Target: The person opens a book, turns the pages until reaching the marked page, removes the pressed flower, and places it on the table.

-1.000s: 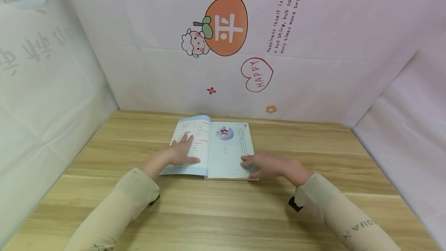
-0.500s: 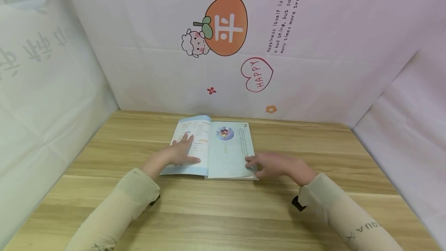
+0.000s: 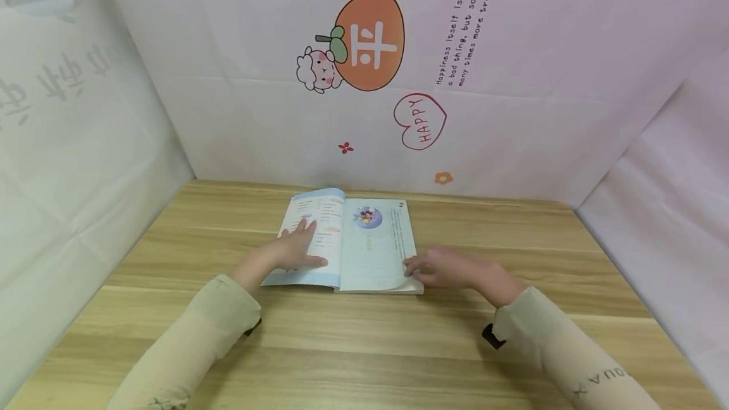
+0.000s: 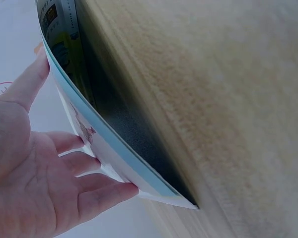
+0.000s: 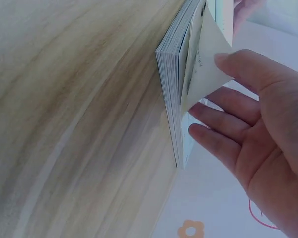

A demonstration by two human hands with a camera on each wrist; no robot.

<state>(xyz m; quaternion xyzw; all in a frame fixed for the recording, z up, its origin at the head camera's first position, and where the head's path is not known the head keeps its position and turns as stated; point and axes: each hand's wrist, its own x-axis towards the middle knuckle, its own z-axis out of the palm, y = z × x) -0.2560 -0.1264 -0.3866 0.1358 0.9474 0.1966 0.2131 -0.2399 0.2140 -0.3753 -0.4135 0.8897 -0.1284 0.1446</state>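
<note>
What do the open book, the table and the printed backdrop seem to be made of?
Open book: thin, smooth paper; a lifted page corner bends easily into a curve.
Table: wood or wood-look laminate, low sheen; striped grain shows, but I can't tell which.
Backdrop: perhaps matt cloth or thin plastic sheet; fold creases cross it.

Book: paper is seen, smooth and matt
Tabletop: wood grain is shown, smooth with a faint sheen
Backdrop: matt cloth is seen, lightly creased
Sleeves: soft-looking matt cloth is worn
</note>
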